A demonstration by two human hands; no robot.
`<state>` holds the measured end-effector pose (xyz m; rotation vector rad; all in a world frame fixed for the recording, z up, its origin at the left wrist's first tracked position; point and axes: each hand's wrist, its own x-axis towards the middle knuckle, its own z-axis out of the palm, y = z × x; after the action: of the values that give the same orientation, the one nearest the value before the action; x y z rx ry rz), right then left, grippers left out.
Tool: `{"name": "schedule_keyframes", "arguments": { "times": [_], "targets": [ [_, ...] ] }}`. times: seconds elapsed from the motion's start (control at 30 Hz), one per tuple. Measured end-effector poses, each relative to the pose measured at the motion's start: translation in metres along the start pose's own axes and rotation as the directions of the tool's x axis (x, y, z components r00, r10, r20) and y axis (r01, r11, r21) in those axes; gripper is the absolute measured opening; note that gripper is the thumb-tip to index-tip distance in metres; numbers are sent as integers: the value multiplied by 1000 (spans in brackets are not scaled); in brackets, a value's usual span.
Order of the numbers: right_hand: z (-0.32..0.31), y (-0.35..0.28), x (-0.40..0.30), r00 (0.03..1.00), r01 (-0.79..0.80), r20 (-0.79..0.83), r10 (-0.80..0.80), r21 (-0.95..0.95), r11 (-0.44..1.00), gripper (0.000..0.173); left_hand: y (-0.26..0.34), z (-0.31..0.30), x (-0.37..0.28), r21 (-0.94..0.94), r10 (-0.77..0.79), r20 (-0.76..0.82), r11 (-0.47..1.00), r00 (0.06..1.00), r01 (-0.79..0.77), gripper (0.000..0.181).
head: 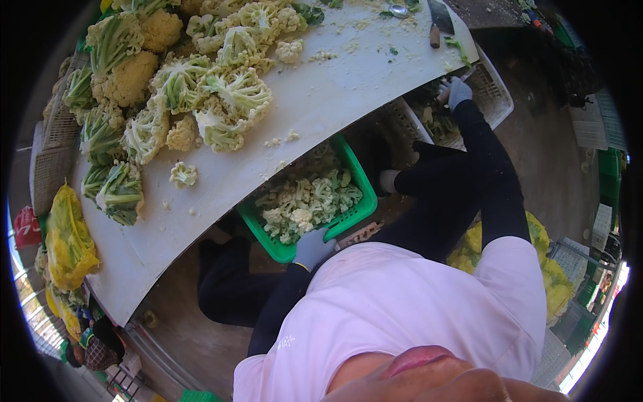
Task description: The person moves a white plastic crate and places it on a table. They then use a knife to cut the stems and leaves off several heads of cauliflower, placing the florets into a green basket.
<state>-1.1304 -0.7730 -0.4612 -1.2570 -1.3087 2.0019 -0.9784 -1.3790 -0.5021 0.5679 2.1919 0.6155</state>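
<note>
My left hand [314,248], in a grey glove, grips the near rim of a green plastic basket [370,198]. Cut cauliflower florets [311,206] fill the basket, which stands partly under the table edge. Off to the right, my gloved right hand [459,93] is above a white plastic crate [497,103] beside the table. Its fingers are closed around a brown-handled tool [444,94] that looks like a knife, partly hidden by the hand. Green leaf trimmings [439,125] lie in that crate.
A white table [321,95] curves across the view, with heaped cauliflower heads [171,85] at its left. A cleaver [440,22] and a round metal object [399,11] lie at its far right. Yellow mesh sacks [70,238] stand left. Another person [100,346] is at lower left.
</note>
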Motion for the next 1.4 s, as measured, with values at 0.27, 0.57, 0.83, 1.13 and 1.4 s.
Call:
{"name": "schedule_keyframes", "arguments": {
  "times": [0.27,0.57,0.83,1.13,1.4],
  "targets": [
    [-20,-48,-65,996,58,63,-55,-34,998,27,45,-113,12,-169,272,-162,939,949,-298,46],
    [147,-46,-173,838,205,543,-51,-227,952,34,-92,-290,-47,139,-80,-828,929,554,343,71],
    [291,61,-308,504,353,847,172,-383,854,44,-120,-288,5,-39,-257,-839,908,480,418,91],
    [287,76,-336,333,463,922,198,-343,817,48,-103,-278,10,-191,-127,-821,980,557,-59,81],
    [266,146,-395,114,800,976,-185,20,599,48,-29,-223,-18,-645,-29,-692,474,722,-599,76]
  ]
}}
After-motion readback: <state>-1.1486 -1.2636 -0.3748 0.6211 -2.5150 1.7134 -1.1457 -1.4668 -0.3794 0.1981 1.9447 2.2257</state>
